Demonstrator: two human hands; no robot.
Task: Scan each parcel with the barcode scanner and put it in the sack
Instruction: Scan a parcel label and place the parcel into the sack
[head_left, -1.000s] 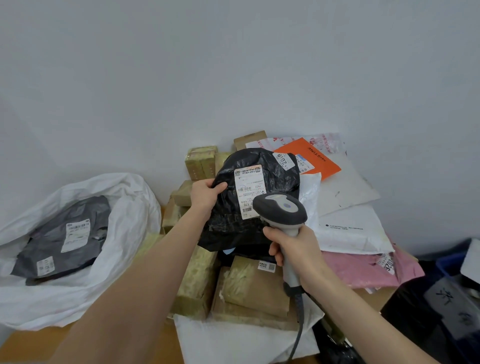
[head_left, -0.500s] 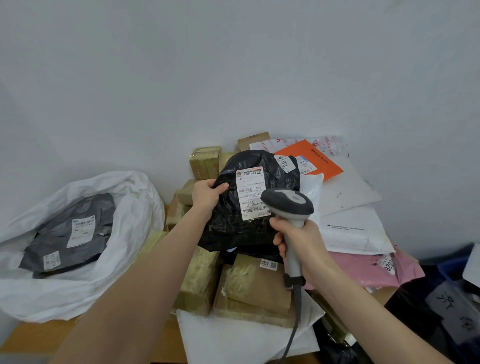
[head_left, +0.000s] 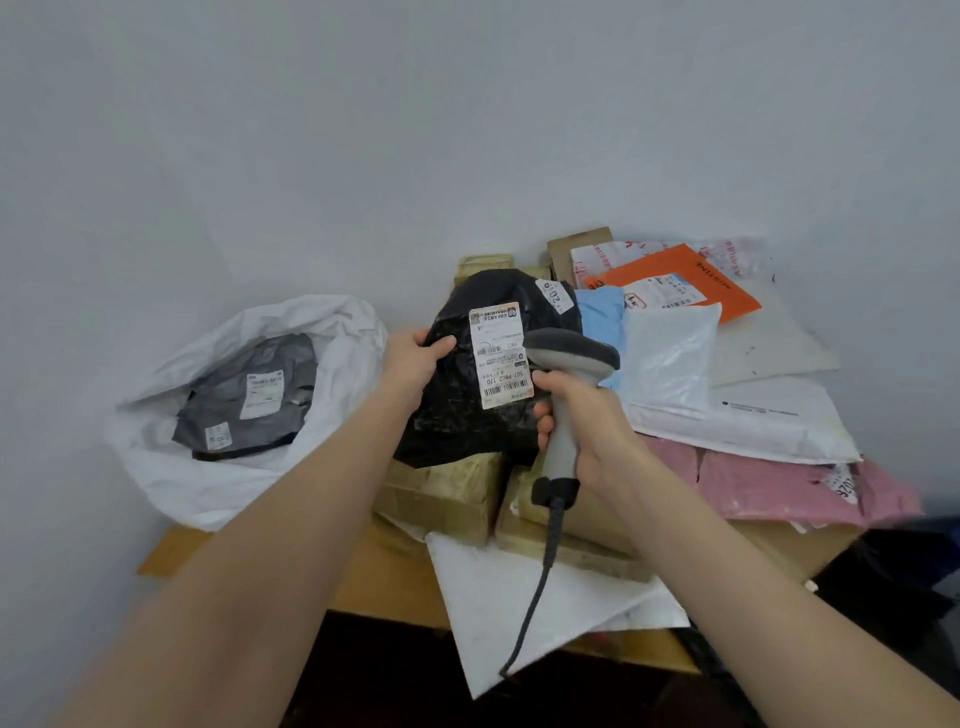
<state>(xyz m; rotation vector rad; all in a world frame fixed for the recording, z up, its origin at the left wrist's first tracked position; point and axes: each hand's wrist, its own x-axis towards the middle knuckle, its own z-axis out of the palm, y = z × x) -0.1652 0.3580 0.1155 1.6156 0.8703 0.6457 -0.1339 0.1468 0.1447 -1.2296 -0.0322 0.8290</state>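
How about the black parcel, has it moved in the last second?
Yes. The black parcel has shifted left, away from the orange mailer and toward the sack.

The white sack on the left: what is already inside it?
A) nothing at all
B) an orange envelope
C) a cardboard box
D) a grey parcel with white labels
D: a grey parcel bearing white labels lies inside the open mouth of the white sack.
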